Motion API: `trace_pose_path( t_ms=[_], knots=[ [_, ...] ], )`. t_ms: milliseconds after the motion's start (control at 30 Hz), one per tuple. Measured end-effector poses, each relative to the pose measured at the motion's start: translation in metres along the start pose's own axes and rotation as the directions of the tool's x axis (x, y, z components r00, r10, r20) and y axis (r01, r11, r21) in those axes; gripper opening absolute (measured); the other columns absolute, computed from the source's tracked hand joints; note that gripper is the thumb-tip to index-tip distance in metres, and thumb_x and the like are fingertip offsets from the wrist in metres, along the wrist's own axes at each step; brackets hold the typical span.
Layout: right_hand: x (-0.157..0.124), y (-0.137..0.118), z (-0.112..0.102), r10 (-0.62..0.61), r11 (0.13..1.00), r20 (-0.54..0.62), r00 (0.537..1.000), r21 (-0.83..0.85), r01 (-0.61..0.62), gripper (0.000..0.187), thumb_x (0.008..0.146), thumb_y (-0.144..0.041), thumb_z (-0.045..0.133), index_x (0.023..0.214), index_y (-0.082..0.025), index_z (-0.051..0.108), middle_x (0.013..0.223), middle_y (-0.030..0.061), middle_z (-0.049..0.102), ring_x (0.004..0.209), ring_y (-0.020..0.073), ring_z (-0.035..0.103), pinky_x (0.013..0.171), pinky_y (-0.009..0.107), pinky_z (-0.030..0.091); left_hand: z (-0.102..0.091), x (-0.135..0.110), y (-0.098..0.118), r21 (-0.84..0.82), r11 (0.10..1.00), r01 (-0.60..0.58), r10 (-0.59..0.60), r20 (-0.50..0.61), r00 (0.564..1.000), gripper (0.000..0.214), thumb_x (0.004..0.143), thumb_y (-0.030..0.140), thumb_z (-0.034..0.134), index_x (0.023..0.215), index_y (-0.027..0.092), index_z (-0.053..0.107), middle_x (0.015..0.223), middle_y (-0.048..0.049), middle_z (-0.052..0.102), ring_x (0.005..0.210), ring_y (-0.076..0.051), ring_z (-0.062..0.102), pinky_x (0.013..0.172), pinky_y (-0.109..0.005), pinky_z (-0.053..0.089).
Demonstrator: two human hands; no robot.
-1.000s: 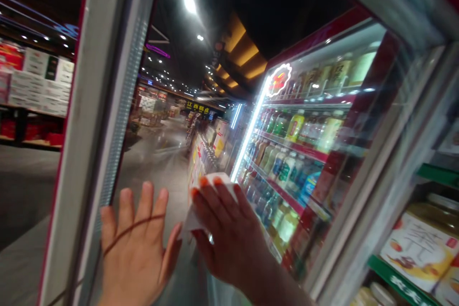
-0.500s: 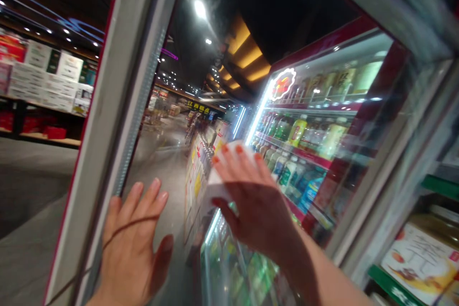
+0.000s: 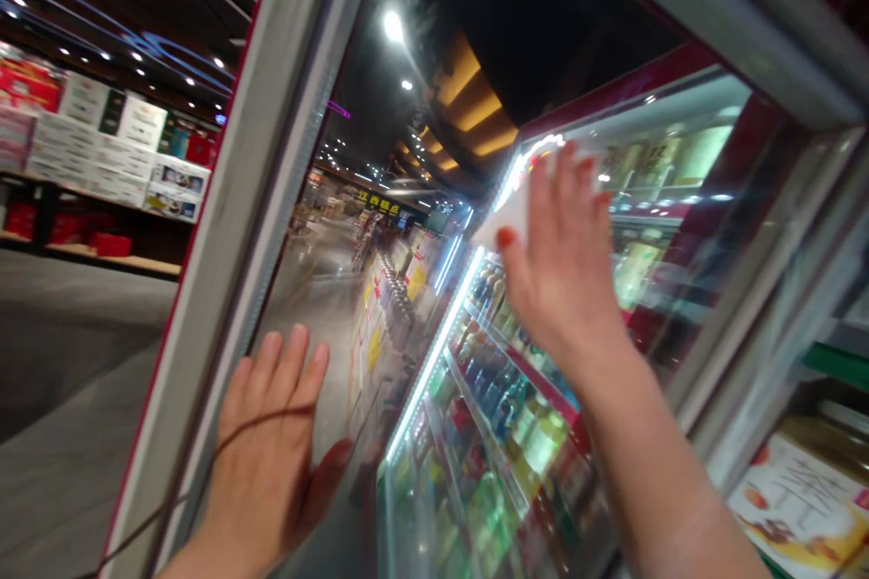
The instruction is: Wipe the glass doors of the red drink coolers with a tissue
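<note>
1. Head view: my left hand (image 3: 268, 443) lies open and flat on the glass door (image 3: 326, 308), palm against the pane and fingers spread, just beside the grey door frame (image 3: 251, 226). Its wrist is cut off by the bottom edge of the picture.
2. My right hand (image 3: 560, 262) sits higher on the same pane, with the arm reaching up from the lower right and the fingers extended. It is grasping a folded white cloth (image 3: 510, 217), pressing it to the glass. The cloth lies under the fingers and sticks out past the thumb side.
3. Through the pane I see a lit drinks cooler (image 3: 611, 99) with red trim, and rows of bottled drinks (image 3: 522, 443) stand on its shelves. At the right edge, a green-edged shelf (image 3: 835, 362) carries boxed goods (image 3: 797, 507), partly cut off by the frame.
4. Further off on the left, stacked cartons (image 3: 112, 140) sit on a low rack above the shop floor (image 3: 74, 353).
5. Glare and reflections blur the bottles, and I cannot read their labels. A thin dark line crosses my left hand, but I cannot tell whether it is a cord or a shadow.
</note>
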State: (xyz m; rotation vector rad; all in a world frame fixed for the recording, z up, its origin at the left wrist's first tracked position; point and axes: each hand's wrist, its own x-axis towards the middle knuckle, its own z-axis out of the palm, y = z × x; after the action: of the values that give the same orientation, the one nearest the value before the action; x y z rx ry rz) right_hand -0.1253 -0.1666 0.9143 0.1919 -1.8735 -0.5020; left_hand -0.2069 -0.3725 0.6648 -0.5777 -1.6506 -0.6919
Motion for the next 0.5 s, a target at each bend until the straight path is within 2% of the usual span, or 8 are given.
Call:
trace_pose_path(
  t_ms=[67, 100, 200, 267, 300, 367, 433, 500],
  knots=[
    [0.026, 0.01, -0.004, 0.205, 0.979, -0.083, 0.975, -0.002, -0.206, 0.076, 0.113, -0.047, 0.025, 0.175, -0.005, 0.011, 0.183, 0.0207, 0.003, 0.171, 0.0366, -0.001, 0.134, 0.075, 0.011, -0.001, 0.002, 0.003, -0.04, 0.998, 0.053, -0.052, 0.009, 0.999, 0.058, 0.111, 0.052, 0.025, 0.158, 0.027, 0.049, 0.186, 0.0107, 0.011, 0.163, -0.041, 0.033, 0.122, -0.073, 0.041],
    [0.036, 0.0, -0.005, 0.217, 0.976, -0.092, 0.972, -0.002, -0.218, 0.074, 0.113, -0.045, 0.027, 0.175, -0.006, 0.013, 0.183, 0.0203, 0.005, 0.171, 0.0367, -0.001, 0.134, 0.074, 0.01, -0.002, 0.003, 0.005, -0.055, 0.996, 0.064, -0.065, -0.01, 0.998, 0.059, 0.112, 0.054, 0.022, 0.154, 0.027, 0.054, 0.185, 0.012, 0.016, 0.161, -0.04, 0.038, 0.119, -0.073, 0.043],
    [0.025, -0.064, 0.001, -0.118, 0.993, -0.015, 0.993, -0.006, 0.118, 0.067, 0.113, -0.04, 0.03, 0.174, -0.014, 0.024, 0.185, 0.0083, 0.018, 0.172, 0.0306, 0.007, 0.14, 0.058, 0.01, -0.002, 0.008, 0.012, -0.079, 0.996, 0.047, -0.059, -0.158, 0.986, 0.061, 0.113, 0.058, 0.031, 0.166, 0.031, 0.041, 0.184, 0.003, 0.028, 0.165, -0.034, 0.035, 0.134, -0.068, 0.035],
    [-0.014, -0.092, 0.009, -0.396, 0.918, 0.067, 0.916, 0.041, 0.394, 0.063, 0.114, -0.04, 0.024, 0.173, -0.022, 0.029, 0.183, -0.0036, 0.023, 0.171, 0.0225, 0.011, 0.141, 0.044, 0.01, -0.002, 0.01, 0.015, -0.094, 0.995, 0.044, -0.063, -0.208, 0.976, 0.069, 0.112, 0.054, 0.036, 0.175, 0.03, 0.022, 0.186, -0.0016, 0.02, 0.172, -0.033, 0.021, 0.14, -0.067, 0.022],
    [-0.039, -0.091, 0.012, -0.444, 0.896, 0.099, 0.89, 0.072, 0.439, 0.062, 0.114, -0.043, 0.023, 0.173, -0.026, 0.031, 0.183, -0.0066, 0.023, 0.171, 0.0198, 0.011, 0.141, 0.04, 0.011, -0.002, 0.011, 0.015, -0.093, 0.995, 0.043, -0.06, -0.189, 0.98, 0.071, 0.112, 0.049, 0.038, 0.177, 0.03, 0.017, 0.187, -0.0007, 0.013, 0.173, -0.033, 0.014, 0.142, -0.067, 0.015],
    [-0.089, -0.056, 0.017, -0.296, 0.954, 0.116, 0.948, 0.075, 0.289, 0.065, 0.114, -0.049, 0.028, 0.175, -0.027, 0.025, 0.184, -0.003, 0.016, 0.172, 0.0214, 0.006, 0.141, 0.045, 0.013, -0.003, 0.012, 0.015, -0.049, 0.999, 0.022, -0.027, -0.1, 0.995, 0.074, 0.11, 0.041, 0.043, 0.177, 0.032, 0.013, 0.187, 0.0032, 0.008, 0.174, -0.031, 0.007, 0.142, -0.066, 0.002],
    [-0.128, 0.0, 0.021, 0.15, 0.988, 0.026, 0.988, -0.024, -0.15, 0.077, 0.114, -0.055, 0.03, 0.178, -0.02, 0.006, 0.185, 0.0123, 0.004, 0.172, 0.0335, 0.0, 0.138, 0.066, 0.015, -0.002, 0.012, 0.014, 0.011, 1.0, -0.013, 0.013, -0.007, 1.0, 0.077, 0.108, 0.036, 0.047, 0.177, 0.032, 0.012, 0.187, 0.0051, 0.008, 0.174, -0.03, 0.006, 0.142, -0.064, -0.002],
    [-0.153, 0.039, 0.025, 0.499, 0.86, -0.135, 0.856, -0.042, -0.508, 0.078, 0.114, -0.053, 0.022, 0.177, -0.013, -0.001, 0.183, 0.0256, 0.003, 0.171, 0.0449, 0.003, 0.129, 0.084, 0.018, -0.003, 0.013, 0.016, 0.043, 0.999, -0.024, 0.023, 0.023, 0.999, 0.082, 0.107, 0.036, 0.051, 0.177, 0.032, 0.01, 0.186, 0.0041, 0.008, 0.174, -0.03, 0.006, 0.142, -0.065, 0.002]
  ],
)
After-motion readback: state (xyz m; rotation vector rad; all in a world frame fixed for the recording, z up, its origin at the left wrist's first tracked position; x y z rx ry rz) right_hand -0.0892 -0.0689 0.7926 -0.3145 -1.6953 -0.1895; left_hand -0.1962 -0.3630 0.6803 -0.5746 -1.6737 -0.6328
